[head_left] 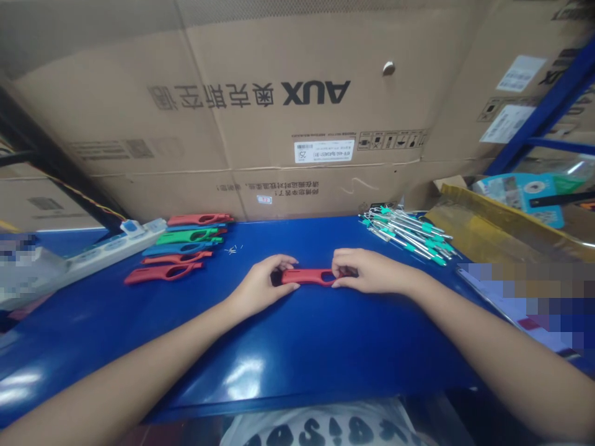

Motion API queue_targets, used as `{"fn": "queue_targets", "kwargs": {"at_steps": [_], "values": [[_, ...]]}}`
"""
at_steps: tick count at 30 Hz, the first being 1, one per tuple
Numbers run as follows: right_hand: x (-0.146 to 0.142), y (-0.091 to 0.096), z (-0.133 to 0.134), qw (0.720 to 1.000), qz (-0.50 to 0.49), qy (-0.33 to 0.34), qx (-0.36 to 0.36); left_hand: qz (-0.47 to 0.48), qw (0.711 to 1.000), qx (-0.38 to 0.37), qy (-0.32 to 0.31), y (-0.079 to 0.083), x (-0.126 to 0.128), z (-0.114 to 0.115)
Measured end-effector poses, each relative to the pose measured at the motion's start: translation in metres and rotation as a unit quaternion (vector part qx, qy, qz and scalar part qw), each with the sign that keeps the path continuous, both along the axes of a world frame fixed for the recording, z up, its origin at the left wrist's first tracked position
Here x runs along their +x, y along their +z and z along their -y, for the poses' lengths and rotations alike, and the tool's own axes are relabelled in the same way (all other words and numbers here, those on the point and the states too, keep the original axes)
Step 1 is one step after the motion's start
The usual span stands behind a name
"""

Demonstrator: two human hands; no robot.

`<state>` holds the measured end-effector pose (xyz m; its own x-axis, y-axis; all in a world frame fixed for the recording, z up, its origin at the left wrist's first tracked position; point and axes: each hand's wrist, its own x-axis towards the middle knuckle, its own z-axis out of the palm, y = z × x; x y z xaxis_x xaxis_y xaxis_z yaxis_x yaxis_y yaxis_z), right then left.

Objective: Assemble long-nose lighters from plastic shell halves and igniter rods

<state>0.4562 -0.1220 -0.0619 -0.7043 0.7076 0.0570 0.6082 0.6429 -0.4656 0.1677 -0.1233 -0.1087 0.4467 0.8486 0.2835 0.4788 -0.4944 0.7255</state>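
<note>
A red plastic handle casing (307, 276) with an oval opening lies level between my hands, low over the blue table. My left hand (264, 282) is closed around its left end, thumb in front and fingers behind. At the other end, my right hand (367, 271) pinches the casing near the opening; its fingertips partly hide that end. Similar casings in red, green and blue lie in a row to the left, a green casing (188, 236) among them. To the right is a pile of thin metal rods with green parts (409, 232).
The blue table (297, 347) backs onto a large cardboard box (260, 136). At left lies a white power strip (116, 248). Several tiny pins (232, 250) sit beside the casing row. A taped carton (502, 223) and a blue metal post (539, 111) stand at right.
</note>
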Motion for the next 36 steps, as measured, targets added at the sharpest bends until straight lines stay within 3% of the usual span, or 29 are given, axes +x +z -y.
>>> {"fn": "queue_targets", "kwargs": {"at_steps": [5,7,11,16,23,29,32,34,36], "values": [[-0.001,0.004,0.000,0.992,-0.045,-0.086,0.077,-0.008,1.000,0.007,0.020,0.003,0.001,0.003],[0.001,0.008,0.001,0.990,-0.051,-0.106,0.072,-0.014,0.999,0.017,0.032,0.002,0.001,0.002],[0.002,0.012,0.009,0.998,0.035,-0.049,-0.008,-0.015,0.999,0.035,0.030,-0.001,0.001,0.000],[-0.003,0.006,0.013,0.993,0.114,-0.034,-0.003,-0.019,0.999,0.038,0.019,0.000,0.001,0.000],[-0.001,0.001,0.007,0.993,0.063,0.004,0.097,-0.091,0.987,0.129,-0.023,0.018,0.004,0.016],[-0.007,-0.004,0.009,0.995,0.049,0.034,0.077,-0.160,0.978,0.118,-0.067,0.019,0.006,0.022],[-0.004,-0.001,0.003,0.995,0.023,-0.022,0.097,-0.159,0.979,0.112,-0.065,0.017,0.003,0.016],[0.005,0.004,-0.006,0.982,0.049,-0.128,0.128,-0.160,0.978,0.112,-0.069,0.018,-0.001,0.011],[0.020,0.010,-0.017,0.948,0.122,-0.257,0.141,-0.167,0.977,0.114,-0.068,0.019,-0.004,0.009]]}}
